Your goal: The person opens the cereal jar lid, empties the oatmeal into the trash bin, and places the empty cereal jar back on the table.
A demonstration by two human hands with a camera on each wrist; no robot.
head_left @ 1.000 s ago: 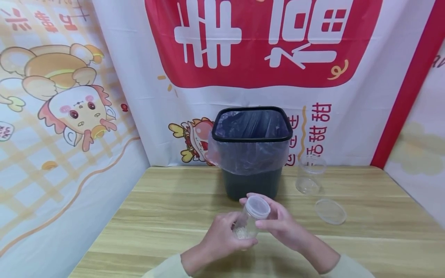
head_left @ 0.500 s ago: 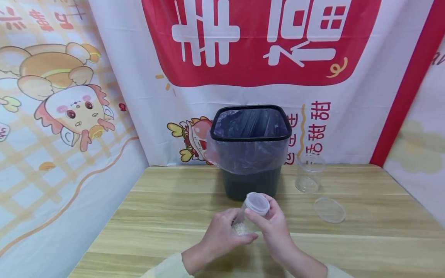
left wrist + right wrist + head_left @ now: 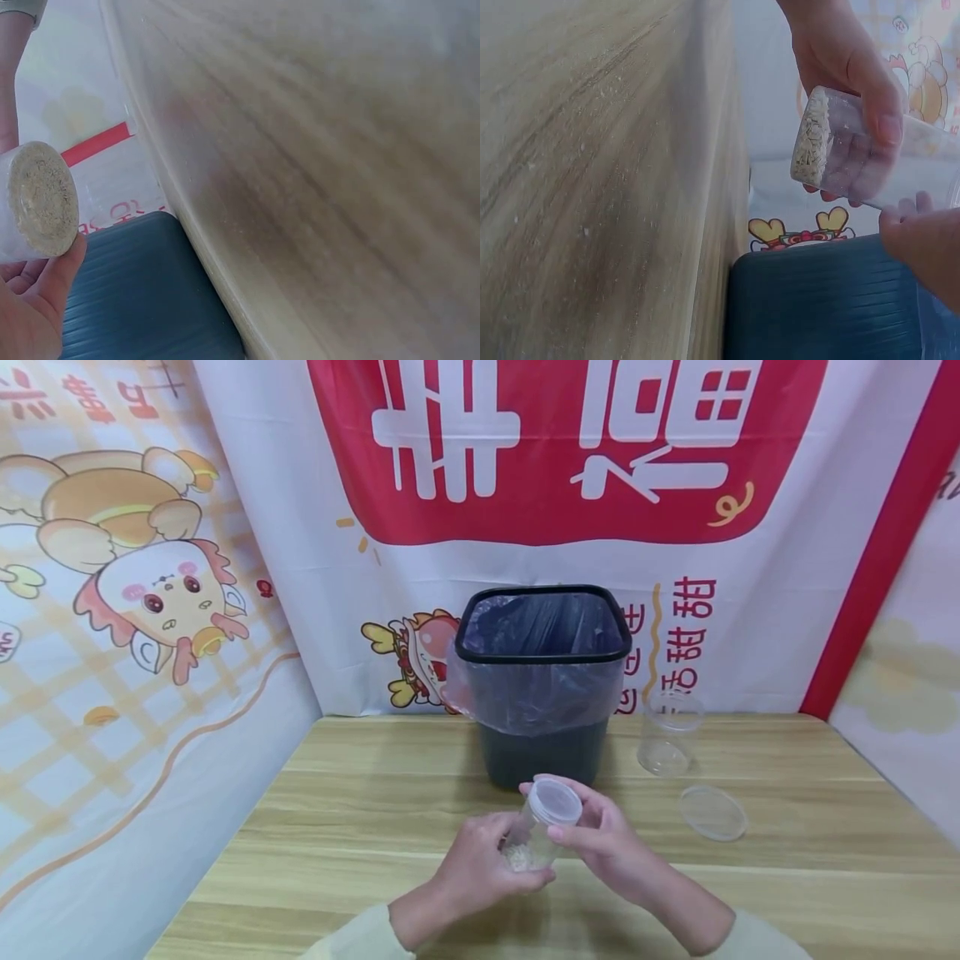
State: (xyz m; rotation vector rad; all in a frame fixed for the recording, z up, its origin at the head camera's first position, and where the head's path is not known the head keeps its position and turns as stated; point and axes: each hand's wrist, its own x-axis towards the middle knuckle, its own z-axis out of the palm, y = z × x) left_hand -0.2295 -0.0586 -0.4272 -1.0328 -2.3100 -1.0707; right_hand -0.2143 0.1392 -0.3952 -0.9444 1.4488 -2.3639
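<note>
A clear plastic jar point(image 3: 542, 845), tilted in front of the bin, has a translucent lid point(image 3: 557, 802) on its top. Pale rice-like grains point(image 3: 812, 146) lie in its lower end. My left hand point(image 3: 480, 864) grips the lower part of the jar, thumb on the near side. My right hand point(image 3: 611, 843) holds the lid at its rim, with the thumb in front and the fingers behind. From the left wrist, the jar's bottom point(image 3: 45, 199) shows the grains through it, and the jar is held above the table.
Behind the hands stands a dark bin point(image 3: 543, 760) with a black rim and a plastic liner bag point(image 3: 540, 702). On its right are an open clear container point(image 3: 663, 758) and a loose clear round lid point(image 3: 712, 814) on the wooden table point(image 3: 360, 827). A printed cloth point(image 3: 360, 635) hangs behind.
Half a second ago my right thumb lay across the left of the lid; now it is back at the lid's near right side. My left hand and the jar have stayed nearly in place.
</note>
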